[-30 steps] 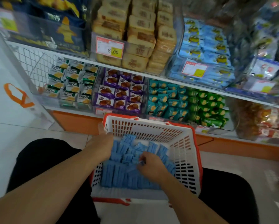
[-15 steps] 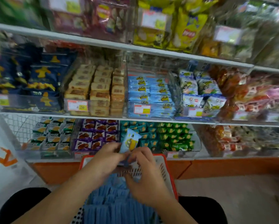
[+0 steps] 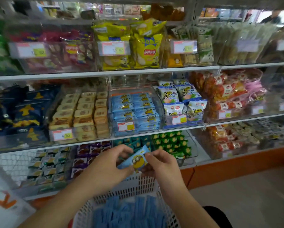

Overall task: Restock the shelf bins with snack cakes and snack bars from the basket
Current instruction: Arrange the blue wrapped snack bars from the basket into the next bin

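Note:
A light-blue snack cake pack (image 3: 135, 159) with a yellow cartoon figure is held above the basket between both hands. My left hand (image 3: 107, 165) pinches its left end and my right hand (image 3: 161, 165) pinches its right end. Below them the white basket (image 3: 129, 190) with a red rim holds several more blue packs (image 3: 129, 213). On the middle shelf a clear bin (image 3: 134, 112) is stacked with the same blue packs behind a price tag.
Bins of tan cakes (image 3: 82, 114), white-and-blue packs (image 3: 180, 102) and red-wrapped snacks (image 3: 227, 94) flank the blue bin. The lowest shelf holds purple (image 3: 87, 157), teal and green (image 3: 172, 143) packs. Chip bags fill the top shelf. Beige floor lies at the right.
Both hands left the basket's blue packs and lifted one pack up between them. The view tilted up from the basket to the shelves.

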The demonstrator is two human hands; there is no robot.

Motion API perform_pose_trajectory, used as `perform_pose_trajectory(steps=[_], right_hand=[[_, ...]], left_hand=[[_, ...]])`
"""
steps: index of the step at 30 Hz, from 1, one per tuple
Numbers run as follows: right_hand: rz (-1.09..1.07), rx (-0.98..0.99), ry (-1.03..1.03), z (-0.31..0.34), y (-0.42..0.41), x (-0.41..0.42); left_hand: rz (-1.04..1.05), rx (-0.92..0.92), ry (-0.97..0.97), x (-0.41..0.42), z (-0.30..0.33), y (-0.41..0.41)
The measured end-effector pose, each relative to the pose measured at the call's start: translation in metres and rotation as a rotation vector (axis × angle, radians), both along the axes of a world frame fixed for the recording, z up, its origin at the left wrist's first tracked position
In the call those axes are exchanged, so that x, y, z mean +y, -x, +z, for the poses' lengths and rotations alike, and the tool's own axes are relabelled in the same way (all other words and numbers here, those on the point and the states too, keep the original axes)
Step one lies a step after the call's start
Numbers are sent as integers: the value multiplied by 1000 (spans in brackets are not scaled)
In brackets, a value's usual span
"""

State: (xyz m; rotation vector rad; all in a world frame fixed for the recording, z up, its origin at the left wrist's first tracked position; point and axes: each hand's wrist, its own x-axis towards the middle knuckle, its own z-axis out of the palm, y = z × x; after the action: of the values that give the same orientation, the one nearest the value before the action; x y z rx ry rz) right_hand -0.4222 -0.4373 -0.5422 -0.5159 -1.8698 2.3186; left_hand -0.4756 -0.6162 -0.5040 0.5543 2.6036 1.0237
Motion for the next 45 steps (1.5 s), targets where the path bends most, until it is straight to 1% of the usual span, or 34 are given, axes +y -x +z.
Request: perform_pose_trajectory(steps=[4,5,7,10,11,13,15,17,19,21,23,25,31,33,36,40,42,45], right_hand=[[-92,-50,-11,-7,20,5],[-109,-60,-7,-9,27,7],[-119,-78,-12,-11,41,12],[-106,-60,-42,-5,64,29],[-116,-32,-87,-2,73,38],[-181,22,-275,0,96,61],[-257,64,-550,2,124,85],[-271,106,-815,1,154,105],[-232,106,-970,1,177,116],[-213,100,-1034,-4,193,121],[-255,125,-1058,-10,200,123],[-298,152,-1041,-16,204,125],[-278,158,-1089,-19,207,126],[-276,157,-1101,-19,206,124],[-274,163,-1102,-19,205,123],[-250,141,-1096,-16,201,121],[-224,137,-1084,-13,198,120],[-173,126,-1068,-4,184,118]], left_hand=[[-144,326,338,28,18,6],[-178,384,411,35,21,12],[-199,427,476,46,23,29],[-170,418,469,61,26,64],[-145,414,467,65,27,78],[-87,424,464,77,28,110],[-67,453,453,91,27,146],[-73,471,444,106,23,182],[-84,481,466,122,18,216],[-88,469,491,139,12,242],[-101,442,503,153,3,260],[-122,443,512,165,-7,269],[-152,607,433,172,-24,269],[-148,612,423,172,-25,266],[-152,576,436,172,-21,260],[-129,453,444,167,-8,244],[-125,418,412,157,0,229],[-120,403,309,131,9,201]])
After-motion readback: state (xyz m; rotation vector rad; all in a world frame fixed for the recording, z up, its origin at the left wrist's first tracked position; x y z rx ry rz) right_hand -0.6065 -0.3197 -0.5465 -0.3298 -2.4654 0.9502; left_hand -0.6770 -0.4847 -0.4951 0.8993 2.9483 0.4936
